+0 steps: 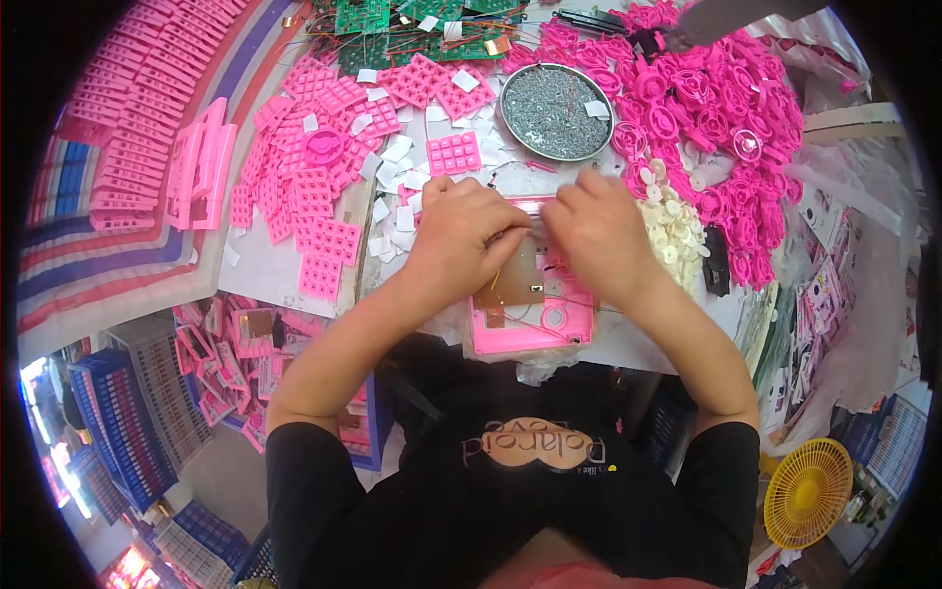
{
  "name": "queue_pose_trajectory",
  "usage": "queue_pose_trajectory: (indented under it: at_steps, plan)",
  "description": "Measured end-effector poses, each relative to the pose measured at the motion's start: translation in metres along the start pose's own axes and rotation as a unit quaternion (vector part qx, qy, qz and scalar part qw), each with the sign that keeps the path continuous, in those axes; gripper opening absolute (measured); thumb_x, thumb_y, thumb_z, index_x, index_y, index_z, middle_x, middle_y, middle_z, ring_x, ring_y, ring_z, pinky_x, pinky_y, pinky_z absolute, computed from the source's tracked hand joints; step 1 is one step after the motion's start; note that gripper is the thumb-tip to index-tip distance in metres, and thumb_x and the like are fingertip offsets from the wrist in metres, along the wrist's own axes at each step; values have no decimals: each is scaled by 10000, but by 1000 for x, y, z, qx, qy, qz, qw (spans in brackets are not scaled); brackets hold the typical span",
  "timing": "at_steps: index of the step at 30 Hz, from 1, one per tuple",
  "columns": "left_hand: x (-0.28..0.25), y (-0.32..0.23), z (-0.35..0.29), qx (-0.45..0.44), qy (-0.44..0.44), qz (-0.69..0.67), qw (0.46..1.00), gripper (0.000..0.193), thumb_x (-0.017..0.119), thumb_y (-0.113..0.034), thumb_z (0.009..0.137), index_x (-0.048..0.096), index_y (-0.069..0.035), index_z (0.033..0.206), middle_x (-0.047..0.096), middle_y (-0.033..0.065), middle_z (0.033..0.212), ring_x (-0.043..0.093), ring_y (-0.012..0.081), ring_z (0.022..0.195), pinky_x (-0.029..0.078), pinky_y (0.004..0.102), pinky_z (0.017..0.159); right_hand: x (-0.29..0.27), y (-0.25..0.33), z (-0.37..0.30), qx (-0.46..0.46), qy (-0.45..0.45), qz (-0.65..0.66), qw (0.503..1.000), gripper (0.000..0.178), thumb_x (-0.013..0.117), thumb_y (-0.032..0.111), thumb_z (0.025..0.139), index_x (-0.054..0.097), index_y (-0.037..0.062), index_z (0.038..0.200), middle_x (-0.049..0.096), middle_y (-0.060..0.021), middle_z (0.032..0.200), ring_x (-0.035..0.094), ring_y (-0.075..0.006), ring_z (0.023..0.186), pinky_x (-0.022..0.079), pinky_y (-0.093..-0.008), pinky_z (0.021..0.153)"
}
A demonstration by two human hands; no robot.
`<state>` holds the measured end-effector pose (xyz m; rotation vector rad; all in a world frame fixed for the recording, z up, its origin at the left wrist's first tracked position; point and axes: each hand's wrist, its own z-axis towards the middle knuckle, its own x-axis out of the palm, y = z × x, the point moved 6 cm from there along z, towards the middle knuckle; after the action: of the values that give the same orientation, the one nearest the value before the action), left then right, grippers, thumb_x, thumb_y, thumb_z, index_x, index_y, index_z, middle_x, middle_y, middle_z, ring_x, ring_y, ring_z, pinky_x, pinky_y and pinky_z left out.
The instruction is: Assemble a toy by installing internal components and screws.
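In front of me on the table lies a pink plastic housing (520, 339), with clear wrap under its near edge. A brown circuit board (518, 280) with thin wires sits inside it. My left hand (461, 234) is closed over the far left of the housing, its thumb and fingers pinched together. Curled above the far right part is my right hand (603, 234), its fingertips close to those of the left. Whatever the fingers pinch is hidden or too small to tell.
Beyond the housing stands a round metal dish (556, 116) of small screws. Pink keypads (314, 191) and white paper squares lie left; cream discs (672, 226) and heaped pink parts (687, 118) lie right. Green circuit boards (392, 44) are at the back. A grey tool (736, 18) hangs overhead.
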<state>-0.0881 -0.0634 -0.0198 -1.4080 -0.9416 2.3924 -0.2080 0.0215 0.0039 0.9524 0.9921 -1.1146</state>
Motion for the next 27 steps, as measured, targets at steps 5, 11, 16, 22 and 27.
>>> queue_pose_trajectory:
  at_steps: [5, 11, 16, 22, 27]
  plan:
    - [6, -9, 12, 24, 50, 43, 998, 51, 714, -179, 807, 685, -137, 814, 611, 9, 816, 572, 229, 895, 340, 449, 888, -2, 34, -27, 47, 64, 43, 996, 61, 668, 128, 742, 650, 80, 775, 619, -76, 786, 584, -257, 855, 465, -382, 718]
    - [25, -24, 27, 111, 190, 123, 968, 79, 712, -163, 725, 674, -117, 777, 628, 25, 827, 573, 236, 901, 368, 447, 886, -1, 32, -48, 149, -10, 119, 982, 144, 750, 50, 735, 644, 66, 831, 581, -86, 781, 564, -290, 788, 479, -394, 685]
    - [43, -44, 33, 173, 259, 234, 921, 117, 719, -173, 710, 708, -105, 805, 650, 20, 844, 584, 216, 915, 397, 436, 889, -11, 30, -42, 149, -38, 104, 982, 181, 755, 52, 735, 643, 48, 876, 582, -97, 814, 560, -297, 789, 468, -414, 688]
    - [54, -43, 40, 138, 332, 245, 900, 116, 728, -179, 728, 716, -97, 809, 676, 58, 845, 631, 244, 903, 457, 431, 834, -2, 24, -49, 156, -20, 149, 976, 163, 730, 63, 767, 645, 38, 904, 581, -107, 805, 564, -308, 808, 463, -425, 705]
    - [43, -12, 49, 17, 307, 155, 939, 110, 716, -161, 769, 707, -57, 802, 690, 129, 820, 672, 333, 852, 516, 470, 727, -4, 21, -34, 132, 50, 133, 981, 129, 689, 58, 800, 632, 23, 910, 611, -132, 829, 585, -327, 818, 481, -434, 726]
